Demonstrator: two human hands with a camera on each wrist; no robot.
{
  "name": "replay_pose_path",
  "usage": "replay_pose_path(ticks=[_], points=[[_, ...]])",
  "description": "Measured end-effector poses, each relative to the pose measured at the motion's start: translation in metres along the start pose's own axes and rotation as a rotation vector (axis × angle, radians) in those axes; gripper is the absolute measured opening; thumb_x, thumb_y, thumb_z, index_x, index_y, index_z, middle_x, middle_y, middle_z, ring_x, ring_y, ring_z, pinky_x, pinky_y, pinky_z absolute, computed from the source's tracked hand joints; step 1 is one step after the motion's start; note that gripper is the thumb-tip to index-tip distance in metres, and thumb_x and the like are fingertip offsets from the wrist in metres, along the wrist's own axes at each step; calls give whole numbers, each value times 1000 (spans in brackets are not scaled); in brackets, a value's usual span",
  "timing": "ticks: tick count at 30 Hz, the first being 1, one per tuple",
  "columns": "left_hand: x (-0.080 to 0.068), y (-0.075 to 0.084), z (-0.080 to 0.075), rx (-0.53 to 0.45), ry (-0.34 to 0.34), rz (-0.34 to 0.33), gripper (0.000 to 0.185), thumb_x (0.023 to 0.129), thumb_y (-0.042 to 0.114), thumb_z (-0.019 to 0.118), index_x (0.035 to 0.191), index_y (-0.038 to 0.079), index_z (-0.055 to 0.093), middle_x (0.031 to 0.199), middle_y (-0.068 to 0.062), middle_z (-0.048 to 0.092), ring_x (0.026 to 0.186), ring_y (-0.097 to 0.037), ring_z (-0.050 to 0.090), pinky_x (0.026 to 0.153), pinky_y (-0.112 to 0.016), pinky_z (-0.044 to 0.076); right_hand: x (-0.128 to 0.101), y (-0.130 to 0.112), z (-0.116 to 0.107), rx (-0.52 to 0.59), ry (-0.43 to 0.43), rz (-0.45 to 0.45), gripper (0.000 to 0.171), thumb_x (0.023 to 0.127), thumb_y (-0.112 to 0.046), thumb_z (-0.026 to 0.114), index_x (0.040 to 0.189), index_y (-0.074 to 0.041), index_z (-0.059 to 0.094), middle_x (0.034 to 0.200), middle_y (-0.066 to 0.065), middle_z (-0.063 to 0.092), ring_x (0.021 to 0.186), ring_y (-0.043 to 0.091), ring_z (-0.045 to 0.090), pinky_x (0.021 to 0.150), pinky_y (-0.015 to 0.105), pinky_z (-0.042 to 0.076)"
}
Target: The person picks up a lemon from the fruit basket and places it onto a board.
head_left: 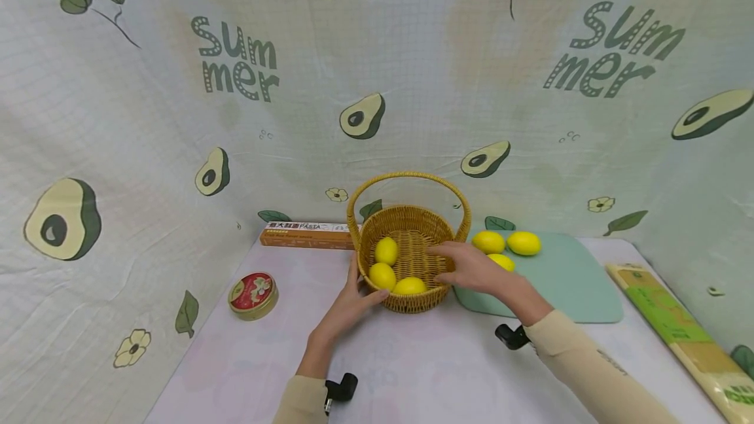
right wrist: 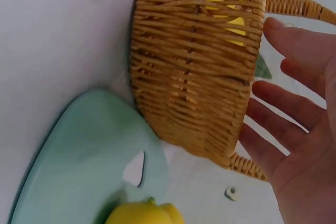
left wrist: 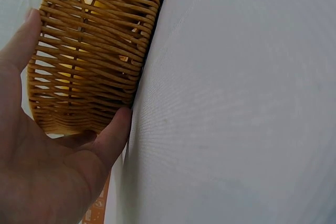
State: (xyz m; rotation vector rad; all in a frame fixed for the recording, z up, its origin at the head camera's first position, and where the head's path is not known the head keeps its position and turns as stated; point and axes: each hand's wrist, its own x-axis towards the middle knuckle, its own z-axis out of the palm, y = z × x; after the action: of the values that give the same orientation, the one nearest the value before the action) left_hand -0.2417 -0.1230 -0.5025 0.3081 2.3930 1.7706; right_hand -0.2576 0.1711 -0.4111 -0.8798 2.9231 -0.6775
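A wicker basket [head_left: 410,265] with a hoop handle stands mid-table, holding three lemons [head_left: 386,250]. My left hand [head_left: 351,301] rests against its left wall [left wrist: 89,56] with thumb and fingers spread along the weave. My right hand [head_left: 465,265] hovers over the basket's right rim with straight fingers, holding nothing; the right wrist view shows its open palm [right wrist: 302,129] beside the basket wall [right wrist: 194,72]. Three more lemons [head_left: 523,243] lie on a mint green cutting board [head_left: 565,280] to the right, one of them [right wrist: 144,213] near the board's handle hole.
A red round tin [head_left: 253,294] sits at the left. A pasta box [head_left: 303,235] lies behind the basket against the avocado-print backdrop. A long green and yellow packet [head_left: 677,326] lies along the right edge. The table's front middle is bare white cloth [head_left: 424,371].
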Motion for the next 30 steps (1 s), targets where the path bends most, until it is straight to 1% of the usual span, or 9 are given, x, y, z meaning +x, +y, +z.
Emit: replay_pose_path(ticks=[5, 7, 11, 14, 16, 19, 23, 26, 30], points=[[1, 0, -1, 13, 2, -9, 116, 84, 48, 76, 158, 39, -13, 169, -7, 7, 149, -42, 28, 118, -65, 24, 11, -4, 8, 53, -22, 12, 57, 89, -26, 75, 141, -15, 57, 143, 8, 58, 133, 32, 54, 107, 51, 47], [1, 0, -1, 14, 5, -14, 115, 84, 49, 76, 157, 40, -13, 169, -6, 8, 149, -41, 29, 118, -64, 24, 15, -6, 11, 66, -49, 5, 58, 88, -26, 76, 141, -14, 56, 144, 9, 57, 133, 32, 53, 107, 52, 46], [1, -1, 0, 11, 4, -6, 111, 86, 46, 76, 154, 47, -12, 168, -5, 9, 149, -41, 28, 117, -67, 23, 22, -9, 20, 99, -105, -8, 60, 87, -25, 77, 142, -14, 56, 144, 8, 57, 133, 31, 53, 106, 51, 48], [1, 0, 0, 9, 5, -5, 110, 87, 43, 75, 154, 49, -12, 168, -5, 10, 149, -40, 28, 117, -67, 22, 27, -12, 27, 116, -127, -30, 60, 87, -26, 77, 142, -15, 56, 143, 7, 59, 131, 29, 55, 104, 50, 49], [0, 2, 0, 0, 4, -7, 111, 88, 41, 75, 155, 46, -13, 168, -5, 8, 150, -41, 27, 117, -68, 21, 30, -13, 30, 122, -135, -54, 59, 87, -25, 77, 141, -13, 57, 142, 8, 59, 131, 30, 56, 103, 50, 49], [-3, 9, -1, -14, -11, -17, 112, 89, 35, 75, 158, 38, -13, 169, -8, 7, 150, -43, 25, 117, -68, 21, 35, -15, 34, 125, -157, -82, 56, 88, -23, 76, 140, -11, 58, 141, 10, 60, 130, 31, 56, 103, 50, 49], [-9, 23, -4, -25, -39, -27, 112, 89, 32, 75, 160, 28, -12, 168, -11, 7, 149, -44, 26, 117, -67, 22, 39, -17, 39, 124, -180, -79, 52, 88, -18, 76, 138, -11, 60, 139, 10, 62, 129, 30, 57, 103, 49, 50], [-13, 30, -5, -33, -41, -23, 111, 89, 32, 75, 160, 26, -11, 168, -11, 7, 149, -43, 26, 117, -67, 22, 42, -19, 41, 121, -190, -66, 51, 88, -15, 75, 137, -11, 61, 138, 10, 62, 129, 29, 57, 103, 49, 50], [-14, 30, -5, -41, -28, -22, 112, 88, 34, 76, 160, 26, -10, 168, -10, 8, 149, -43, 27, 118, -67, 20, 45, -21, 42, 116, -205, -51, 48, 89, -9, 73, 136, -13, 62, 138, 8, 63, 121, 25, 59, 100, 46, 51]])
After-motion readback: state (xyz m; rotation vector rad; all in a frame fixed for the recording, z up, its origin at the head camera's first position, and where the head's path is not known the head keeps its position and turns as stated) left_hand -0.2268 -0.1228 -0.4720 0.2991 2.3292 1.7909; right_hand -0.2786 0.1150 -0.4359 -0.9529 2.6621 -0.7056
